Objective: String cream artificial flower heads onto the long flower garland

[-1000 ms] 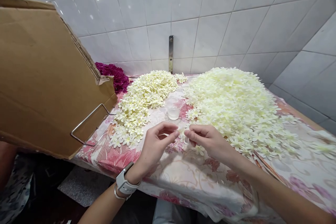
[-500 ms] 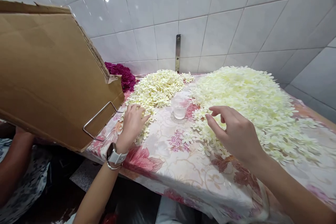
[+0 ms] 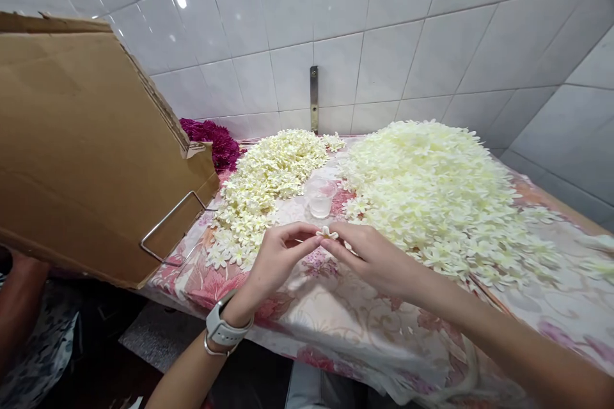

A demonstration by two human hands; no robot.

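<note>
My left hand (image 3: 278, 259) and my right hand (image 3: 371, 259) meet over the flowered tablecloth (image 3: 345, 319), fingertips pinched together on one small cream fabric flower (image 3: 327, 232). The left wrist wears a white watch. A pile of small cream flowers (image 3: 261, 188) lies just left of the hands. A much bigger heap of cream flowers (image 3: 432, 185) spreads to the right. A small clear cup (image 3: 320, 199) stands between the two piles, just beyond my fingers.
A large cardboard sheet (image 3: 91, 153) with a metal wire handle (image 3: 167, 230) leans over the table's left edge. Dark magenta flowers (image 3: 213, 140) lie behind it by the white tiled wall. Another person's arm (image 3: 19, 294) shows at lower left.
Half a second ago my left hand lay on the left pile and my right hand hovered open over the right heap. Both have come back together at the middle, pinching one flower.
</note>
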